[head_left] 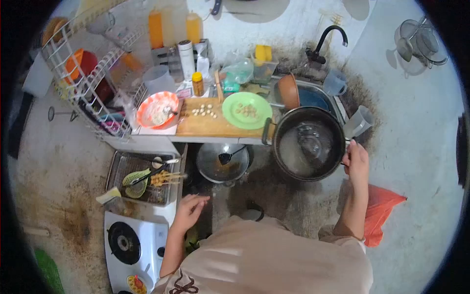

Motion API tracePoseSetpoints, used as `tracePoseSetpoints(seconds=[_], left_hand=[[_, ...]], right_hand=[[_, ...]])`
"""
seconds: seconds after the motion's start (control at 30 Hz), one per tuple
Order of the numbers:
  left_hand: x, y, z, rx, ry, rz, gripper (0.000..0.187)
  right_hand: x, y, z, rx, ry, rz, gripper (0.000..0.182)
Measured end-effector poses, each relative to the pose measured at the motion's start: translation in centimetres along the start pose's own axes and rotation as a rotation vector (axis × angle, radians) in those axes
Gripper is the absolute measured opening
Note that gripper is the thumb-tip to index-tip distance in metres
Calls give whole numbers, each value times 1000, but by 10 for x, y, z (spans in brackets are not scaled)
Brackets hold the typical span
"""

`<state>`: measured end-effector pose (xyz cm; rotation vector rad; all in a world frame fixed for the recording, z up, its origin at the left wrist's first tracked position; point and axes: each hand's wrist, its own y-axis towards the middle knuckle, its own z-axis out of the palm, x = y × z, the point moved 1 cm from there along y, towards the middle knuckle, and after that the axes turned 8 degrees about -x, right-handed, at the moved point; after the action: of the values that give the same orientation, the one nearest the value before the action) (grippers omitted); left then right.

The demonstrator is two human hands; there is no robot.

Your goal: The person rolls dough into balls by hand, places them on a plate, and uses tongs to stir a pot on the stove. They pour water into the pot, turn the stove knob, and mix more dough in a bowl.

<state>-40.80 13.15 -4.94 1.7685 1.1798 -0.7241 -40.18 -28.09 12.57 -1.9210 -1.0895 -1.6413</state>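
My right hand (357, 159) is closed round the side handle of a dark cooking pot (285, 164). The pot hangs in front of the sink, and clear-looking liquid shows inside it. Its other handle, on the left, is free. My left hand (190, 211) is held out near the stove corner with its fingers stretched and nothing in it. A wok (208, 169) with a black spatula (225, 158) sits low, between the left hand and the counter.
A green plate (235, 120) with small pieces rests on a wooden cutting board (196, 128), beside small white balls. Left of it stands an orange-rimmed bowl (143, 116). The sink (338, 103) with its black faucet (338, 28), a gas stove (149, 235) and a skewer tray (112, 171) surround me.
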Motion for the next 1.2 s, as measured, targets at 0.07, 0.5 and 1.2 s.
tracePoseSetpoints(seconds=[0.07,0.5,1.2], left_hand=[[-4,23,23,30,6,-43,18],[30,139,138,-580,-450,-486,17],[106,195,51,-1157,-457,-441,12]], right_hand=[[-12,30,-20,-66,12,-14,32],[-91,226,-34,-233,-107,-195,35],[-175,294,45,-490,-186,-363,32]])
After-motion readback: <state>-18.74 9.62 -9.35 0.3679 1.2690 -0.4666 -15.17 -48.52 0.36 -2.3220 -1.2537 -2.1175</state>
